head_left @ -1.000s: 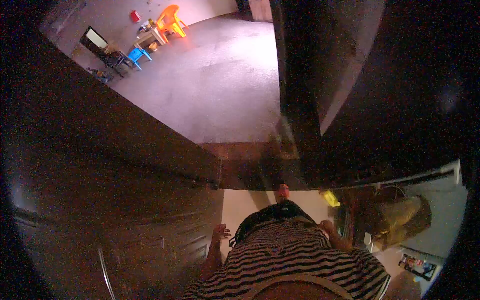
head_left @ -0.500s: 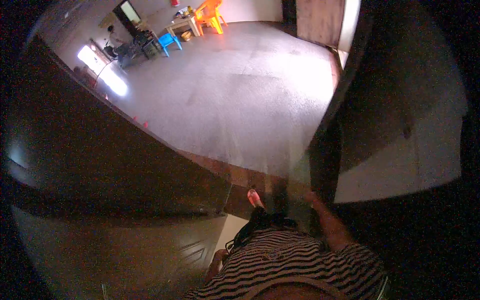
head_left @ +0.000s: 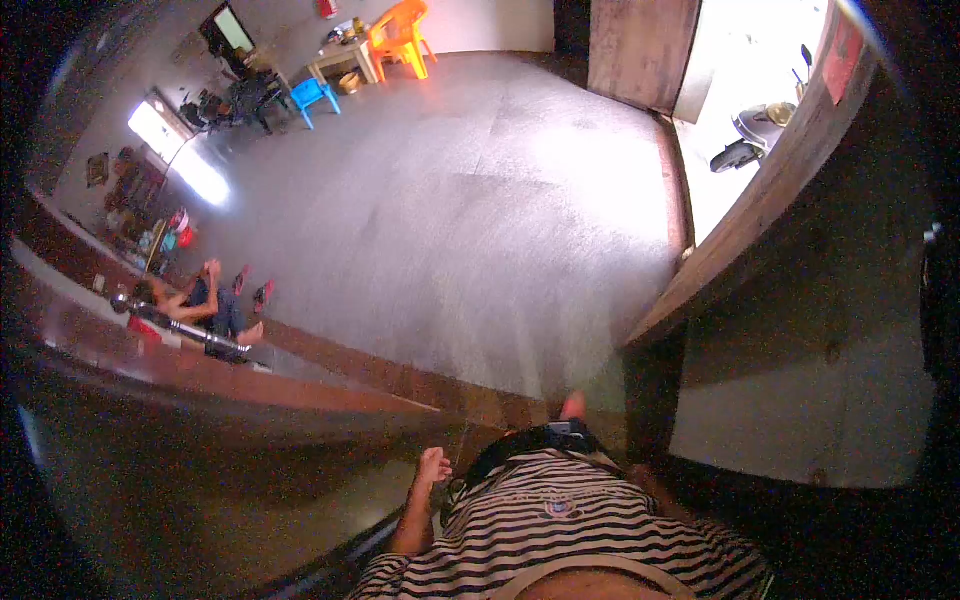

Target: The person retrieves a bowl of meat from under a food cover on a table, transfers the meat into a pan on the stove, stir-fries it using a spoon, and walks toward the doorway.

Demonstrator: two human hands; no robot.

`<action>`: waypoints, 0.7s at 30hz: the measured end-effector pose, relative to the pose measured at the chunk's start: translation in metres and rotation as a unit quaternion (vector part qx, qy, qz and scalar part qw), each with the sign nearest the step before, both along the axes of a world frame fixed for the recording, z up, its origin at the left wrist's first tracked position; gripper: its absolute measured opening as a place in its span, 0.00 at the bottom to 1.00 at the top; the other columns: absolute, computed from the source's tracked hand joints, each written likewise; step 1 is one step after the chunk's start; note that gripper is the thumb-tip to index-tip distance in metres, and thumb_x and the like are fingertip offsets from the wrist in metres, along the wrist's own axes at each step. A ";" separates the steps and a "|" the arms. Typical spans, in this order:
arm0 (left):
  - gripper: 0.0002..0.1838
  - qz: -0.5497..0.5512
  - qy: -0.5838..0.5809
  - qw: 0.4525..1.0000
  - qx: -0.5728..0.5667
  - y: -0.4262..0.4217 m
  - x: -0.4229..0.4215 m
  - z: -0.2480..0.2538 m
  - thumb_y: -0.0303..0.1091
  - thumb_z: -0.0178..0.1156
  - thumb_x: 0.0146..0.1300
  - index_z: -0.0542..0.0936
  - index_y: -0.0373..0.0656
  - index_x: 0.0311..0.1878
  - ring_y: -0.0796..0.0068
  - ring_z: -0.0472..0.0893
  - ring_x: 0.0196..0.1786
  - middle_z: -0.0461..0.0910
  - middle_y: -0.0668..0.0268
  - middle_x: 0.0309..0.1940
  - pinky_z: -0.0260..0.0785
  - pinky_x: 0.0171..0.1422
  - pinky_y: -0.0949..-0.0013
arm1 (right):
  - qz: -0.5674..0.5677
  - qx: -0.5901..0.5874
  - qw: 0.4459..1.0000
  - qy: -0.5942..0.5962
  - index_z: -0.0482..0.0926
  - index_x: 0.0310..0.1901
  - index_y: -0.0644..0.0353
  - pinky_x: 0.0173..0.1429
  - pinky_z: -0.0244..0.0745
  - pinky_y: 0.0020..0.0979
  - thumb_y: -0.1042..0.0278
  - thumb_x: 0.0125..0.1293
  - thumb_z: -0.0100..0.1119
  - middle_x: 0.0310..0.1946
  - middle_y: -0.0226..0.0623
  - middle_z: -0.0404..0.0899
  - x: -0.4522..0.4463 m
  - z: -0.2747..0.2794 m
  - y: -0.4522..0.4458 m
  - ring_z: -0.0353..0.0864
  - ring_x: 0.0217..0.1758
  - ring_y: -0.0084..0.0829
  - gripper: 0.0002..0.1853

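My left hand (head_left: pixel 433 466) is raised beside my striped shirt (head_left: pixel 550 490), its fingers curled in, with nothing visible in them. It hangs close to the dark, glossy door panel (head_left: pixel 280 440) on my left, apart from it. My right arm (head_left: pixel 655 490) hangs low in shadow by my right hip; the fingers of that hand cannot be made out. A small light-coloured object (head_left: pixel 563 430) shows at my waist. One foot (head_left: pixel 573 407) is at the doorway threshold.
A person (head_left: pixel 205 300) sits low at the left, beyond a metal door handle (head_left: pixel 190 330); pink slippers (head_left: pixel 262 297) lie nearby. An orange chair (head_left: pixel 402 38), a blue stool (head_left: pixel 315 100) and a table (head_left: pixel 345 58) stand at the back. A motorcycle (head_left: pixel 760 132) shows outside the right doorway.
I have moved forward into the doorway; the seated person, door handle and motorcycle have come into view. My left hand has risen and my right arm has drawn back. The leading foot has changed.
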State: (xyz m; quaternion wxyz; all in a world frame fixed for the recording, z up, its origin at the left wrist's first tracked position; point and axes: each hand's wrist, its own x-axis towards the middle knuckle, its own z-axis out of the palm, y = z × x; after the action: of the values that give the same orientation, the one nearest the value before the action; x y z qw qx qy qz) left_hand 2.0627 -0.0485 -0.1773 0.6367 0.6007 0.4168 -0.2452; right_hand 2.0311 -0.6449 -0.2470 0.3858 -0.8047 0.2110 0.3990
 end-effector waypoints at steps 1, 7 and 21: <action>0.24 -0.014 0.008 1.000 0.016 0.001 0.022 0.005 0.49 0.52 0.69 0.69 0.43 0.60 0.71 0.81 0.24 0.80 0.64 0.34 0.72 0.23 0.65 | -0.009 0.003 1.000 0.000 0.80 0.31 0.63 0.31 0.72 0.35 0.58 0.63 0.57 0.23 0.39 0.77 0.004 0.001 0.003 0.74 0.24 0.28 0.15; 0.17 -0.098 -0.015 0.995 -0.017 -0.024 0.104 -0.005 0.44 0.52 0.69 0.73 0.41 0.51 0.71 0.79 0.22 0.79 0.64 0.30 0.71 0.25 0.67 | -0.026 0.017 1.000 0.005 0.79 0.31 0.63 0.31 0.70 0.35 0.59 0.63 0.57 0.23 0.38 0.76 0.082 -0.032 -0.002 0.73 0.24 0.28 0.14; 0.20 -0.182 -0.191 0.964 -0.015 -0.060 0.248 -0.078 0.45 0.52 0.68 0.72 0.40 0.25 0.79 0.69 0.24 0.68 0.71 0.19 0.59 0.30 0.71 | -0.150 0.088 0.958 -0.228 0.78 0.44 0.63 0.23 0.63 0.26 0.66 0.64 0.59 0.23 0.28 0.72 0.400 0.019 -0.048 0.67 0.21 0.20 0.11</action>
State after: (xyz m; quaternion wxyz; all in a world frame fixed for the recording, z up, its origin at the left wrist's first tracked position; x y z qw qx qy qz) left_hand 2.3112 -0.1083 -0.2552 0.6578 0.6927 0.1674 -0.2437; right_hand 2.4312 -0.6931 -0.2284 0.5483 -0.7962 0.1999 0.1596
